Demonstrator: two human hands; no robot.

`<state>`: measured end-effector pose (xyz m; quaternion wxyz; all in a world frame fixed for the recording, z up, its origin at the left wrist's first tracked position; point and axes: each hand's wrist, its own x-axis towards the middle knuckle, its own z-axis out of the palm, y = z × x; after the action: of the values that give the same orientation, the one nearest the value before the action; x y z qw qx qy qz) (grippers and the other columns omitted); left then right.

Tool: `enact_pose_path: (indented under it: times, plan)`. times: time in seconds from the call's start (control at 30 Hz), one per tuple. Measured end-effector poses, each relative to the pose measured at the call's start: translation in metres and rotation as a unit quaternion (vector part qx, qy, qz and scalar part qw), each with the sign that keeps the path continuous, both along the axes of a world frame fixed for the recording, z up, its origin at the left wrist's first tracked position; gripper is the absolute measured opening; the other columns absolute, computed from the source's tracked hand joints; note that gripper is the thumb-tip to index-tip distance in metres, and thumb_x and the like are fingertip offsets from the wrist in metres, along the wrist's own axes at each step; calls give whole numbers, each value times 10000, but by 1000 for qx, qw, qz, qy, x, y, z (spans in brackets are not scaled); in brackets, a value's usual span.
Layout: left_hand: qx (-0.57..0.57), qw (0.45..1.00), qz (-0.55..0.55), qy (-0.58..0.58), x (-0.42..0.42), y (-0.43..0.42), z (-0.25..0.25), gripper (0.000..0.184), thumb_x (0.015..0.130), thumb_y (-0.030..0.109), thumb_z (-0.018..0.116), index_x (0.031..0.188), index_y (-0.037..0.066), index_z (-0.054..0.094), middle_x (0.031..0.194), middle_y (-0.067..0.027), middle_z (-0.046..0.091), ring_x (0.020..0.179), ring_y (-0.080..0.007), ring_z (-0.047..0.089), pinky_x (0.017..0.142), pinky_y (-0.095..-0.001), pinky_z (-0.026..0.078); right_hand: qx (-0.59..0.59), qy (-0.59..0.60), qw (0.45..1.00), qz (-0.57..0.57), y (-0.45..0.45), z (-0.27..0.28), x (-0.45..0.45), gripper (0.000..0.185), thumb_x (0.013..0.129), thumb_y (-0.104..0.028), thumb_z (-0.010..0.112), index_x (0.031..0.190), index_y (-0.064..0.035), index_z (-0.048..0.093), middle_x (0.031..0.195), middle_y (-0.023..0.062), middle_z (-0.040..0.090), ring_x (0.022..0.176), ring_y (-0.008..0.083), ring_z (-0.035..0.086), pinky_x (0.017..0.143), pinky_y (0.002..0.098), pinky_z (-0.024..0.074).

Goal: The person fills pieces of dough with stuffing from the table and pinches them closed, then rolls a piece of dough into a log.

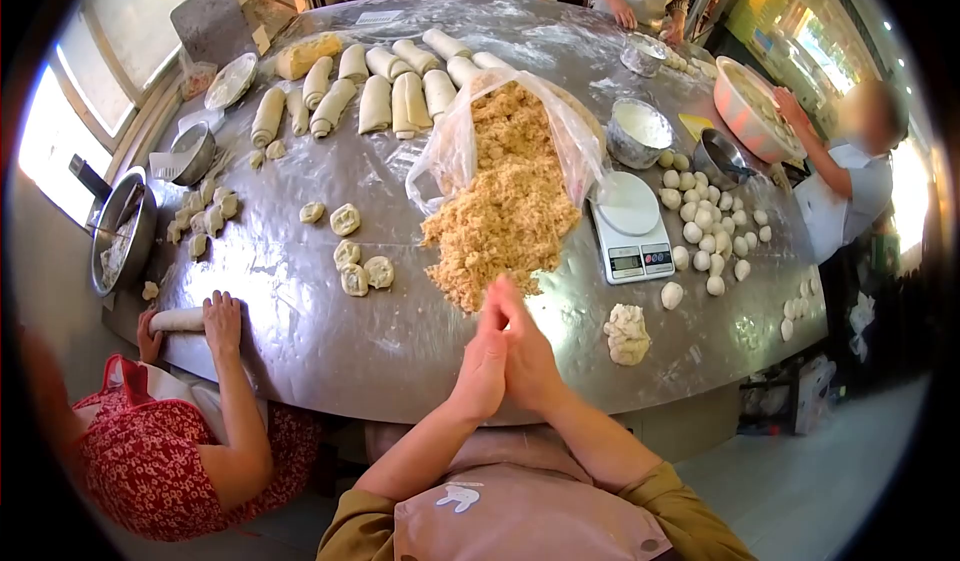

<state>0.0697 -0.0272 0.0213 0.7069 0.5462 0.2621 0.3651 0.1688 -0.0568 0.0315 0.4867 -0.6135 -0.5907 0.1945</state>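
Observation:
My left hand point(482, 369) and my right hand point(530, 357) are pressed palm to palm above the table's near side, fingers pointing forward. Whatever lies between the palms, if anything, is hidden. Just beyond my fingertips, a heap of crumbly golden-brown filling point(505, 226) spills from an opened clear plastic bag point(447, 156). Several small dough pieces point(353, 279) lie to the left of the heap. To the right sits a rough lump of pale dough point(627, 335), with a white digital kitchen scale point(632, 231) behind it. Many round pale balls point(703, 219) cluster beside the scale.
Dough rolls point(375, 104) lie across the back of the metal table point(420, 351). At left, a co-worker's hands point(222, 323) hold a rolling pin point(180, 320) near a metal bowl point(122, 231). Other people work at right, by a pink basin point(755, 121), and at the back.

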Motion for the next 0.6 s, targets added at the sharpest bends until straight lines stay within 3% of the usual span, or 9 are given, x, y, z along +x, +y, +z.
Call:
enact_pose_path:
  times: [0.03,0.07,0.1,0.17,0.23,0.3,0.43,0.53,0.6]
  plan:
    - [7,999,-35,23,-2,-3,1,805,1017,604,197,1546,0,129,1530,-142,331,1401,-251,348,1146,-361,268,4,-20,1000,-16,7,-1,6,545,1017,-324,495,1422,18,372,1500,219,380,1396,370,366,1108,414,330]
    - [-66,997,-21,-18,1,-13,9,706,1046,527,288,1484,-26,313,1455,-145,435,1353,-234,387,1127,-363,289,-43,162,986,-18,15,0,17,610,1037,-387,401,1452,52,319,1575,242,214,1484,384,141,1186,420,164]
    - [-84,996,-18,-33,3,-15,5,691,1050,516,289,1481,-23,321,1450,-138,437,1349,-225,389,1122,-361,296,-31,104,991,-78,25,-7,25,625,1048,-418,323,1456,55,309,1564,264,224,1474,385,176,1182,434,168]
    - [-118,991,-13,-66,8,-15,-5,661,1057,493,290,1474,-18,336,1441,-125,442,1342,-207,395,1113,-356,312,-15,85,992,-96,30,-14,27,663,1049,-458,291,1461,61,298,1570,263,204,1476,397,154,1187,448,134]
    - [-142,987,9,-76,9,-11,9,563,1069,389,362,1467,-8,349,1445,-108,439,1343,-177,387,1097,-334,332,50,115,992,15,20,-3,12,715,1039,-517,246,1485,41,267,1578,244,195,1479,389,144,1189,441,116]
    - [-116,988,50,-88,12,-5,18,518,1070,332,399,1461,-5,355,1438,-96,439,1321,-163,403,1078,-319,351,31,193,980,46,11,15,1,833,994,-643,206,1518,3,208,1597,204,162,1486,352,137,1189,424,126]
    - [-153,981,119,22,8,-3,11,376,1058,325,438,1077,4,632,1015,-75,657,884,-143,620,779,-278,496,-17,402,913,69,4,25,-8,885,964,-695,229,1527,-15,168,1608,186,112,1494,308,91,1192,419,135]
    - [-183,969,162,-29,-5,9,4,440,1063,325,429,809,27,630,805,-63,655,694,-87,559,655,-262,473,-6,317,948,19,1,12,-15,812,987,-613,301,1517,-10,179,1579,205,164,1475,303,144,1183,414,173]
    - [-167,958,224,-60,-4,13,15,455,1061,342,429,756,47,592,808,-81,650,697,-94,560,656,-268,474,-34,251,967,28,-12,2,-22,723,1012,-487,408,1506,-5,194,1544,216,226,1450,298,205,1174,408,199]
